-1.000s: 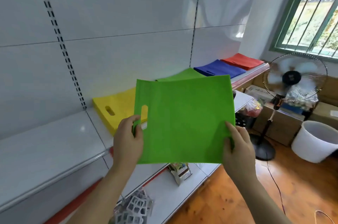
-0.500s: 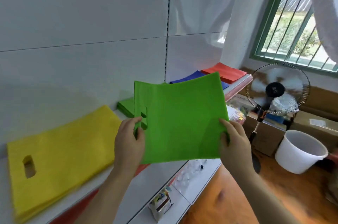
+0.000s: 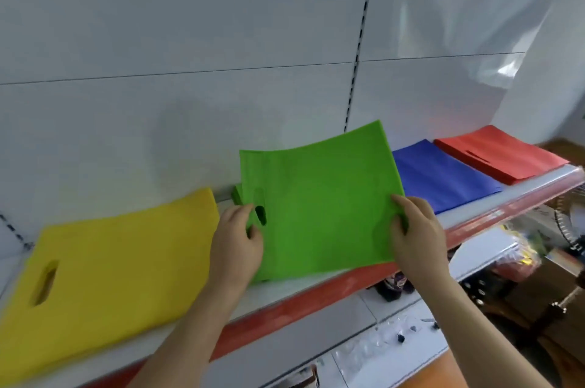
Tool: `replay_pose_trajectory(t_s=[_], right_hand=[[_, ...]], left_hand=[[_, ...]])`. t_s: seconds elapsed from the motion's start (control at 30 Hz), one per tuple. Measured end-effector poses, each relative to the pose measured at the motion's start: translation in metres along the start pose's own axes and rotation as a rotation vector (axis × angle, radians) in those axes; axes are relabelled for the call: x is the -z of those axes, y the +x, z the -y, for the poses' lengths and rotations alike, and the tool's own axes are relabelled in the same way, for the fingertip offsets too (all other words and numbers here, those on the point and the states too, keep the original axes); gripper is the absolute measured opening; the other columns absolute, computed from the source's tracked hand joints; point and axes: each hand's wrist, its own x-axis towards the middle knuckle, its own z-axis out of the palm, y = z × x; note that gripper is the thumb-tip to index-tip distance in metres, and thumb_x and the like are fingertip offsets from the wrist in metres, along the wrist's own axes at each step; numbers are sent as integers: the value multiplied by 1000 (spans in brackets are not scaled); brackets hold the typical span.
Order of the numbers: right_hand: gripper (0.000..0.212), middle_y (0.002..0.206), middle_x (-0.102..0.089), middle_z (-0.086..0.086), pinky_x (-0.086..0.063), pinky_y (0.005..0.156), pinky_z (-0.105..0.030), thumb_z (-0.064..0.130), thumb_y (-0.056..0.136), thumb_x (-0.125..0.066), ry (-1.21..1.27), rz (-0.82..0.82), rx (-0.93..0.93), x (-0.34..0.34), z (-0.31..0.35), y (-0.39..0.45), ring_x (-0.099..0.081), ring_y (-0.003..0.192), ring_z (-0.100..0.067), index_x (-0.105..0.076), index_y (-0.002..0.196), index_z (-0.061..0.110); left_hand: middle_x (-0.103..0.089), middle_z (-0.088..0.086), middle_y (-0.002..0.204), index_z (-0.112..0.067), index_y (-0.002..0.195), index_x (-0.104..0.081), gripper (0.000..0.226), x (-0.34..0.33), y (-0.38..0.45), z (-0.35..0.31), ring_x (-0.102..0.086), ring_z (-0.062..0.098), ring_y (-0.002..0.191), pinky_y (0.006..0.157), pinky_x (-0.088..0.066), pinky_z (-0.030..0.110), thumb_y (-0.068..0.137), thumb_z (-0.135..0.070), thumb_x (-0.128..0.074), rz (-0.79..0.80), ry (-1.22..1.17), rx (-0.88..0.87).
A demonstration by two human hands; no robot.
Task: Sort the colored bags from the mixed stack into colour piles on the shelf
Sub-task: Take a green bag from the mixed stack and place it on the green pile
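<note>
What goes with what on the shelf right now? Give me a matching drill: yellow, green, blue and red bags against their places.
Things:
1. yellow bags
2. green bag
3. blue bags
4. red bags

Places:
A. far right end of the shelf
B. held by both hands over the shelf
C. far left, handle hole showing
D. between the held bag and the right-end pile

Pairs: 1-C, 2-B, 3-D, 4-A
</note>
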Motion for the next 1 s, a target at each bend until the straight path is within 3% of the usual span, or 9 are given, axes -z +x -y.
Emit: replay_pose_trajectory(t_s=[0.13, 0.23, 0.4, 0.53, 0.77, 0.87, 1.0], right_hand=[[46, 135, -57, 2, -50, 88, -39, 6, 98, -57, 36, 144, 58, -12, -22, 44, -61, 108, -24, -61, 143, 12], [48, 141, -55, -3, -49, 86, -39, 9, 98, -60, 15, 284, 103, -26, -36, 70, -60, 112, -29, -58, 146, 7], [54, 146, -52, -10, -51, 102, -50, 14, 99, -61, -78, 493, 167, -53, -49, 90, -52, 130, -33, -52, 151, 4], [58, 148, -50, -8, -46, 111, -49, 31, 102, -61, -133, 541, 194, -66, -57, 90, -45, 137, -32, -49, 153, 6], [54, 145, -53, -13, -41, 115, -46, 45, 102, -57, -225, 543, 249, -74, -62, 85, -47, 133, -34, -59, 137, 3], [61, 160, -39, -15, -36, 121, -45, 55, 103, -51, -249, 570, 266, -73, -62, 85, -38, 144, -35, -60, 136, 5], [90, 175, -10, -10, -17, 130, -45, 81, 97, -28, -284, 643, 302, -72, -57, 84, -7, 161, -29, -43, 157, 16]], left_hand=[[-57, 5, 146, -8, 147, -57, 51, -23, 4, -15, -54, 19, 133, 110, -42, 27, 97, -4, -62, -45, 93, 124], [-55, 6, 149, -8, 150, -54, 54, -36, 7, -20, -52, 22, 136, 113, -42, 33, 97, -15, -64, -10, 264, 209], [-55, 7, 146, -6, 151, -50, 59, -49, 5, -20, -52, 25, 134, 115, -43, 41, 100, -37, -56, 84, 506, 293], [-53, 7, 149, -6, 152, -48, 64, -54, 4, -18, -51, 25, 135, 117, -41, 39, 102, -47, -50, 97, 597, 284], [-21, 20, 170, -11, 160, -36, 68, -59, 7, -22, -26, 35, 155, 127, -28, 45, 106, -52, -40, 166, 680, 345], [-16, 19, 172, -12, 162, -33, 76, -64, 5, -28, -20, 34, 157, 128, -25, 45, 105, -61, -36, 210, 667, 351], [-12, 18, 173, -9, 164, -25, 84, -67, 2, -32, -17, 32, 159, 128, -24, 44, 104, -66, -32, 220, 666, 361]])
